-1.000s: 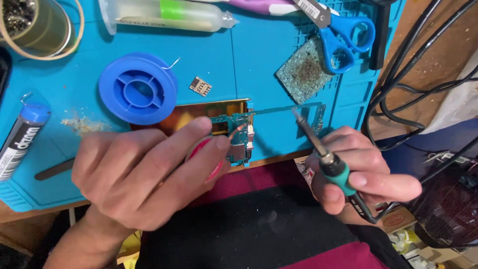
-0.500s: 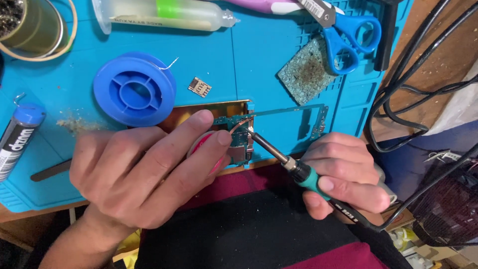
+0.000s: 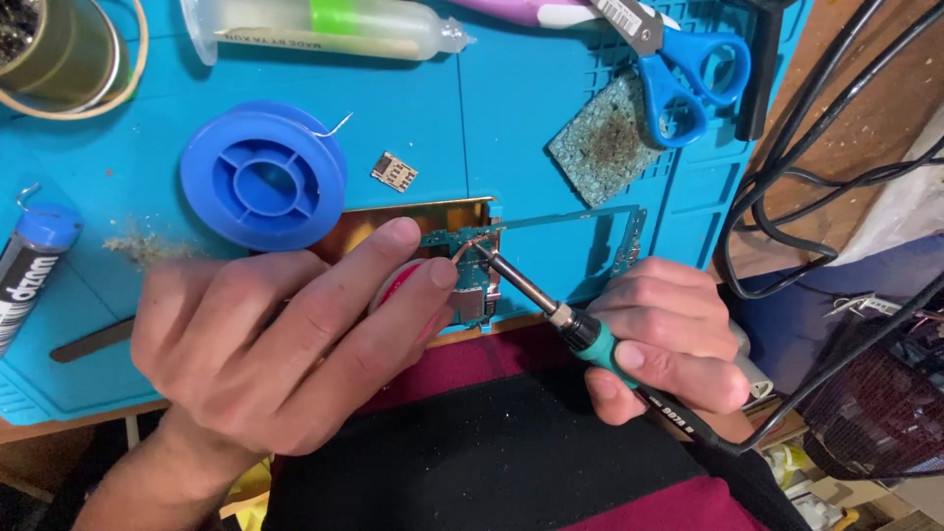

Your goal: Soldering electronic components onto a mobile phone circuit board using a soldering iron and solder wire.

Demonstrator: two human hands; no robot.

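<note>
My left hand (image 3: pixel 265 344) rests palm down on the blue mat (image 3: pixel 413 108), fingers curled over a small red and white reel (image 3: pixel 398 285) of copper braid, whose strand reaches onto a green circuit board (image 3: pixel 472 270). My right hand (image 3: pixel 669 339) grips a soldering iron (image 3: pixel 580 329) by its teal collar. The iron's tip touches the braid on the board's top edge. The board lies beside a thin metal frame (image 3: pixel 590 221) and a gold plate (image 3: pixel 433 214).
A blue solder spool (image 3: pixel 261 177), a small metal card tray (image 3: pixel 393 172), a flux syringe (image 3: pixel 315 25), blue-handled scissors (image 3: pixel 688 59), a dirty sponge (image 3: pixel 605 138), a tube (image 3: pixel 29 265) and black cables (image 3: pixel 826 167) lie around.
My right hand swung the soldering iron left and down, from pointing upward beside the frame to touching its tip on the board. My left hand stayed in place.
</note>
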